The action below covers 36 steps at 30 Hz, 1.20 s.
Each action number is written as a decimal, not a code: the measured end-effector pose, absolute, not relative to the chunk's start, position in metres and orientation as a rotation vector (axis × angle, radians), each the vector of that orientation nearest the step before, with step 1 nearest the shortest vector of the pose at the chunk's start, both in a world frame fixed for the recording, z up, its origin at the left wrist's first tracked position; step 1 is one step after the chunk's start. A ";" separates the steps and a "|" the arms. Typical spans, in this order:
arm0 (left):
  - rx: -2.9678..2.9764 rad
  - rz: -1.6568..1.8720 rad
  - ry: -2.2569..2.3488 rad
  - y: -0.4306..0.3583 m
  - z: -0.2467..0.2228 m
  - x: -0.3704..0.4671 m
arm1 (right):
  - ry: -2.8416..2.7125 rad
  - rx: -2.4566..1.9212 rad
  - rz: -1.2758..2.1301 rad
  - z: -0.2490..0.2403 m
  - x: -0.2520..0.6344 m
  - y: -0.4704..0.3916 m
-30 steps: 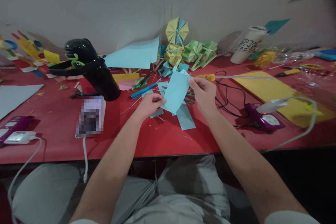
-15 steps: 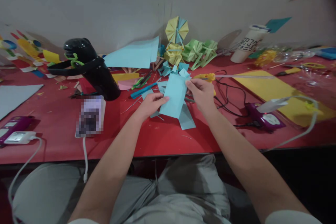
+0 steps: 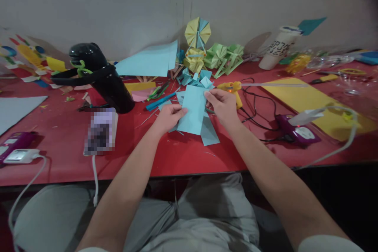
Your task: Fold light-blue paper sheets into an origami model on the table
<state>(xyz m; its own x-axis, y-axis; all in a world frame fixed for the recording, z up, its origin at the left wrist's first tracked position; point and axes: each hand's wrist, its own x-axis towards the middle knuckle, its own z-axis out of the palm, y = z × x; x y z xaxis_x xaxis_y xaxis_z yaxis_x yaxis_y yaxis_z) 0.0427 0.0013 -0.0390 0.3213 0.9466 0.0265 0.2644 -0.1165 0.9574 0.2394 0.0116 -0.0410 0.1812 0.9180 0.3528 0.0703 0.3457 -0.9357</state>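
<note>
A light-blue paper rectangle (image 3: 192, 110) is held up over the middle of the red table. My left hand (image 3: 171, 118) pinches its left edge, thumb on the near face. At the upper right edge, my right hand (image 3: 222, 104) grips it between thumb and fingers. Beneath it lie more blue paper scraps, one piece (image 3: 209, 136) sticking out toward me. Just behind are small folded blue paper pieces (image 3: 196, 78). A yellow glue gun (image 3: 230, 86) with a lit orange spot lies right behind my right hand, partly hidden by it.
Folded yellow and green paper shapes (image 3: 217, 57) stand by the wall. A black bottle (image 3: 113, 90) and a phone (image 3: 102, 132) are on the left. To the right are a purple power adapter (image 3: 298, 132) with cords, yellow sheets (image 3: 319, 106) and a white cup (image 3: 279, 49).
The blue paper rectangle has turned more upright and shifted slightly left. My right hand has moved a little left with it, while my left hand keeps its hold.
</note>
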 end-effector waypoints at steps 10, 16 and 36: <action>1.504 0.814 0.968 0.001 -0.040 0.044 | -1.166 -1.065 0.771 -0.044 0.244 0.017; 1.515 0.815 1.028 0.000 -0.042 0.043 | -1.196 -1.069 0.750 -0.044 0.245 0.016; 1.441 0.953 1.080 0.003 -0.041 0.043 | -1.277 -1.091 0.731 -0.047 0.243 0.017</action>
<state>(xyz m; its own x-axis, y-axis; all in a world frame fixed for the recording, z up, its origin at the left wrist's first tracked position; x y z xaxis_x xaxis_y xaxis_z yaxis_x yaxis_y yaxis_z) 0.0431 0.0029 -0.0413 0.2752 0.9614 0.0066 0.1257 -0.0428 0.9911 0.2431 0.0167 -0.0469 0.1882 0.9079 0.3746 0.1363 0.3536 -0.9254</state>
